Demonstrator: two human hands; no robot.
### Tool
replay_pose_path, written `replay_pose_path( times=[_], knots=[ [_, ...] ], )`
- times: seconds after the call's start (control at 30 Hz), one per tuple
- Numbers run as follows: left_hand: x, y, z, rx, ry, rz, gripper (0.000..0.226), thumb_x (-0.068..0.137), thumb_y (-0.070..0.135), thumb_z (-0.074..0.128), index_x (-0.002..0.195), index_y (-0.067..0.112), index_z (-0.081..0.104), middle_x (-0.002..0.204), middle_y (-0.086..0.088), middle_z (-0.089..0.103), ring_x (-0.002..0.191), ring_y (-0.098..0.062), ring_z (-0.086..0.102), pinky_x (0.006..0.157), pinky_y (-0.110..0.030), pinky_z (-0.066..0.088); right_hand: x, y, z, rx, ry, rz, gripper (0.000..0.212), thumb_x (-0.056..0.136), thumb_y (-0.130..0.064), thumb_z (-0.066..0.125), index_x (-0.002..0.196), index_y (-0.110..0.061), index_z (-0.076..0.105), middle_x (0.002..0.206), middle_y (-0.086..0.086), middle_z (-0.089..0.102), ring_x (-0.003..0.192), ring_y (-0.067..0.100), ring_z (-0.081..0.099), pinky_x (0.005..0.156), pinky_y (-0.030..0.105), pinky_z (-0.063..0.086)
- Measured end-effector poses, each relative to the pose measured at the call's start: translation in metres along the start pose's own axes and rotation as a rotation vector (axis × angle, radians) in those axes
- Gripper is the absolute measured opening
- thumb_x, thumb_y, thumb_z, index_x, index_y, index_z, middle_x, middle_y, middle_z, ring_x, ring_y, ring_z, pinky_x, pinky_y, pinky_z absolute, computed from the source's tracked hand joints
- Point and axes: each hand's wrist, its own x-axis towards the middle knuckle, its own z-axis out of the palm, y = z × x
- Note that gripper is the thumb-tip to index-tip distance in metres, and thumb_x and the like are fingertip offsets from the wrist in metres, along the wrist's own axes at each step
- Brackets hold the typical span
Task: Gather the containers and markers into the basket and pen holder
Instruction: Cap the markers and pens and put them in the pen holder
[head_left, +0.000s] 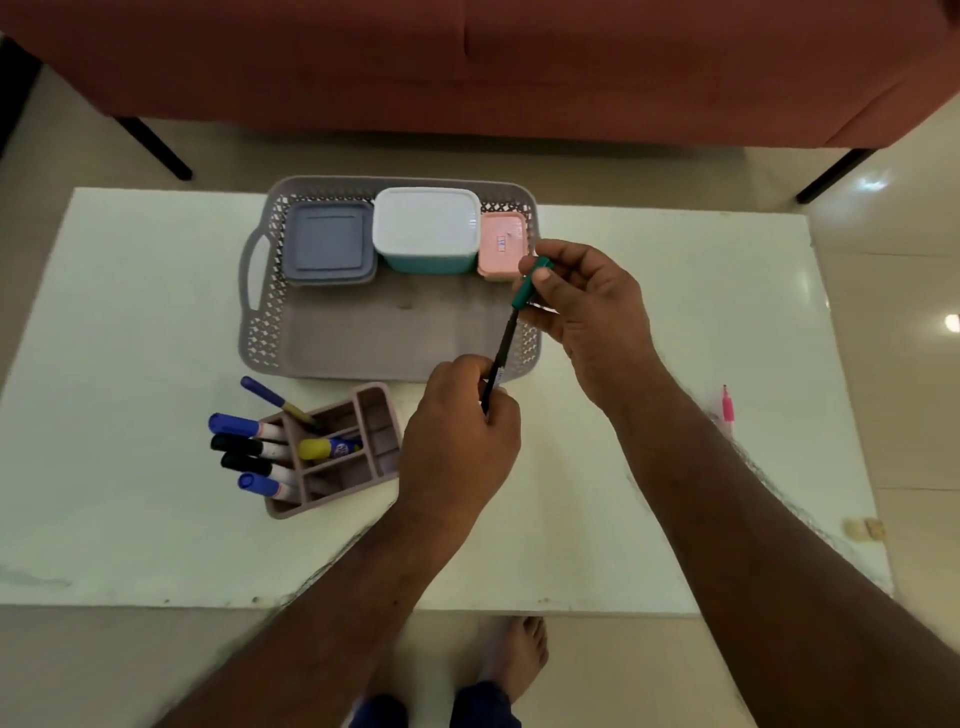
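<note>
While I watched remotely: both hands gripped one marker.
Left hand (460, 426): pinched the slim black green-capped marker (511, 332) low.
Right hand (582, 296): clasped its cap, probably handing over toward the mauve plastic pen holder (363, 447).

Dim indoor light, soft shadows. Glare spots on floor (872, 183) far right, sheen on table (753, 291) right side. Slight overall softness, forearms blurred near. Wide-angle bending at edges.

Three containers (426, 228) sit in one basket (270, 312) at upper centre. Six markers (249, 449) stand in one pen holder (374, 431) at lower left. One pen (506, 343) is at centre and one pink marker (727, 408) at right.
</note>
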Motion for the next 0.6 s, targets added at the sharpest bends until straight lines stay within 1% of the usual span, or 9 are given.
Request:
replay_pose_path(
  times=[0.17,0.23,0.33,0.4,0.5,0.6],
  knots=[
    [-0.001,-0.008,-0.013,-0.018,0.029,0.004,0.020,0.094,0.022,0.055,0.113,0.018,0.059,0.102,0.002,0.059,0.080,-0.011,0.056,0.059,-0.007,0.037,-0.006,0.000,0.015,-0.034,-0.014,0.008,0.028,0.097,-0.001,0.055,0.124,-0.006,0.062,0.119,0.010,0.069,0.109,0.022,0.068,0.085,0.039,0.060],
    [-0.002,-0.011,-0.017,-0.021,0.032,0.009,0.020,0.094,0.022,0.055,0.113,0.017,0.059,0.102,0.003,0.058,0.080,-0.010,0.055,0.058,-0.007,0.036,-0.007,0.001,0.020,-0.052,-0.019,0.017,0.027,0.096,-0.001,0.056,0.122,-0.007,0.063,0.121,0.010,0.068,0.111,0.023,0.067,0.085,0.040,0.060],
    [-0.001,-0.014,-0.023,-0.060,0.041,0.023,0.018,0.097,0.023,0.054,0.114,0.016,0.058,0.100,0.003,0.056,0.077,-0.010,0.054,0.062,-0.013,0.043,-0.011,0.004,0.027,-0.094,-0.081,0.035,0.025,0.094,-0.001,0.059,0.118,-0.008,0.065,0.118,0.012,0.070,0.107,0.027,0.068,0.084,0.042,0.060],
    [0.001,-0.016,-0.026,-0.080,0.053,0.021,0.017,0.100,0.025,0.052,0.112,0.015,0.057,0.098,0.002,0.054,0.076,-0.008,0.051,0.062,-0.013,0.041,-0.017,0.006,0.032,-0.130,-0.125,0.043,0.026,0.094,-0.002,0.060,0.118,-0.008,0.066,0.112,0.009,0.072,0.101,0.022,0.071,0.081,0.037,0.061],
    [0.004,-0.019,-0.030,-0.103,0.098,-0.021,0.014,0.100,0.025,0.051,0.108,0.015,0.056,0.097,0.001,0.054,0.077,-0.007,0.048,0.062,-0.011,0.036,-0.023,0.008,0.040,-0.145,-0.126,0.033,0.027,0.092,-0.006,0.064,0.119,-0.009,0.066,0.110,0.009,0.073,0.097,0.020,0.073,0.080,0.037,0.061],
    [0.007,-0.020,-0.036,-0.160,0.124,-0.072,0.011,0.100,0.022,0.051,0.103,0.014,0.058,0.094,0.000,0.057,0.079,-0.010,0.051,0.063,-0.014,0.037,-0.028,0.007,0.050,-0.110,-0.110,0.010,0.031,0.091,-0.005,0.066,0.121,-0.007,0.065,0.106,0.009,0.074,0.094,0.020,0.074,0.076,0.036,0.061]
  ],
)
